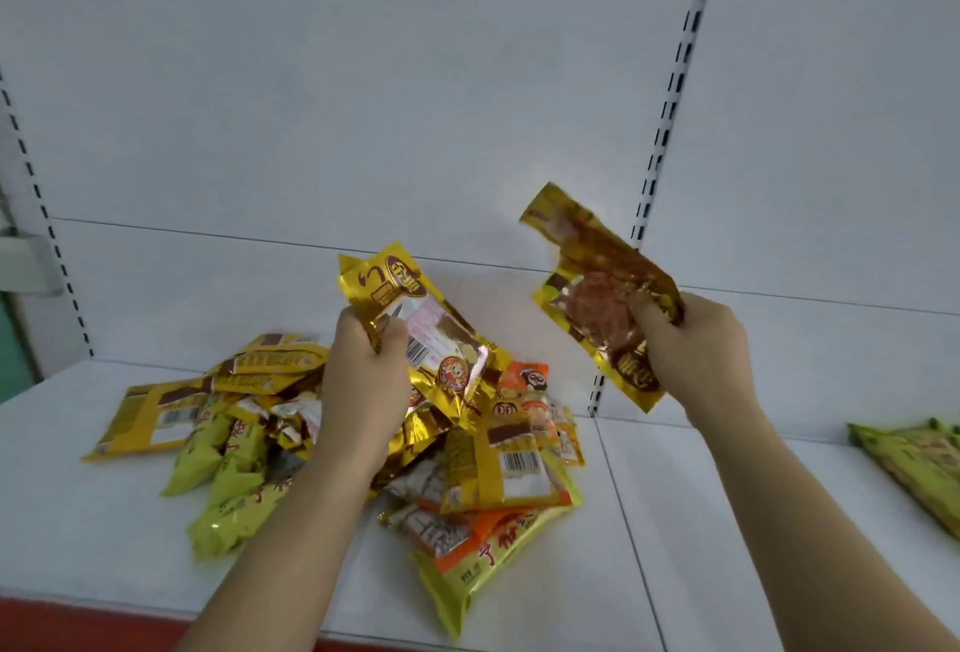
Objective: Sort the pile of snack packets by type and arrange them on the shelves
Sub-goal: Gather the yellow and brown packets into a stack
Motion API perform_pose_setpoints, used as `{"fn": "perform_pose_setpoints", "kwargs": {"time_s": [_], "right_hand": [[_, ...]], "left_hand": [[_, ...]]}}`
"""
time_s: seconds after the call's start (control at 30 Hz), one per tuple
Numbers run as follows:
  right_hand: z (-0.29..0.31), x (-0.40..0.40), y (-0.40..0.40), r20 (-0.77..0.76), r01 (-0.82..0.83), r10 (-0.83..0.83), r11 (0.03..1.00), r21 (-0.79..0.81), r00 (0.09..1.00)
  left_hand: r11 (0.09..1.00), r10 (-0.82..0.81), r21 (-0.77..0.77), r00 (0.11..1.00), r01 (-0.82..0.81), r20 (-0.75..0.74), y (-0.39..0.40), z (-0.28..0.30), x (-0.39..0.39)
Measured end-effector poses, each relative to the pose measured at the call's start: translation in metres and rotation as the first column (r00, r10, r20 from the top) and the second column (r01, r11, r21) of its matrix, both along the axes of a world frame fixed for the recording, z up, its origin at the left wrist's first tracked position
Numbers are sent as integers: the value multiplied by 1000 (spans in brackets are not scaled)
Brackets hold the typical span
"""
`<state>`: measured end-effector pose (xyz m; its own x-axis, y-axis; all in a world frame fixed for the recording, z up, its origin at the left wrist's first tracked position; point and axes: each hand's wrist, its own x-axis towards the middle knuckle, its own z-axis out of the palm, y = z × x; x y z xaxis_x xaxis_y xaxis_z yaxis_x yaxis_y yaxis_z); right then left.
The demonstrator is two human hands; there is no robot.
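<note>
A slotted upright (31, 173) was seen at the far left of the white shelf (649, 521). A pile of snack packets (363, 443) was spread over the left half of the shelf: gold packets (150, 417) lay flat at its left edge, yellow-green packets (223, 500) were heaped in front of them, and orange-and-yellow packets (519, 448) were stacked toward the middle.

Above the pile, a gold foil packet (421, 334) was held clear of the shelf by the left hand (363, 370). The fingers were curled round the packet's left edge, with the thumb pressed on its face; the barcode side was turned toward the camera and the packet was tilted down to the right.

Further right, a second gold packet (597, 292) with a clear window was gripped by the right hand (696, 339), the fingers being closed round its lower right part. It was raised above the shelf, in front of a second slotted upright (670, 100), and appeared slightly blurred, so its print could not be read.

At the far right edge, a few green packets (919, 469) were laid on the shelf, well apart from the pile.
</note>
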<state>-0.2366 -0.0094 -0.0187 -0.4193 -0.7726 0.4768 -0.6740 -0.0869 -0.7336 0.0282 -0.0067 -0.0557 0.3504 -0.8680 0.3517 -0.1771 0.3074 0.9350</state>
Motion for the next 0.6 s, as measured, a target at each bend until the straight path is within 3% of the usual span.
{"fn": "perform_pose_setpoints", "kwargs": {"time_s": [0.1, 0.2, 0.3, 0.43, 0.6], "right_hand": [[11, 8, 15, 81, -10, 13, 999, -35, 997], [2, 31, 27, -207, -52, 11, 980, -194, 978], [-21, 55, 29, -452, -203, 26, 915, -349, 892], [-36, 75, 32, -524, -315, 115, 897, -310, 844], [-44, 85, 40, -513, -423, 277, 885, -192, 813]], "left_hand": [[999, -9, -32, 1000, 8, -29, 3, 8, -15], [996, -91, -17, 996, 90, -26, 11, 13, -37], [983, -179, 28, 978, 183, -103, 18, 12, -62], [960, -247, 32, 895, 278, -370, 27, 8, -74], [922, -368, -32, 846, 387, -386, 30, 5, -71]]}}
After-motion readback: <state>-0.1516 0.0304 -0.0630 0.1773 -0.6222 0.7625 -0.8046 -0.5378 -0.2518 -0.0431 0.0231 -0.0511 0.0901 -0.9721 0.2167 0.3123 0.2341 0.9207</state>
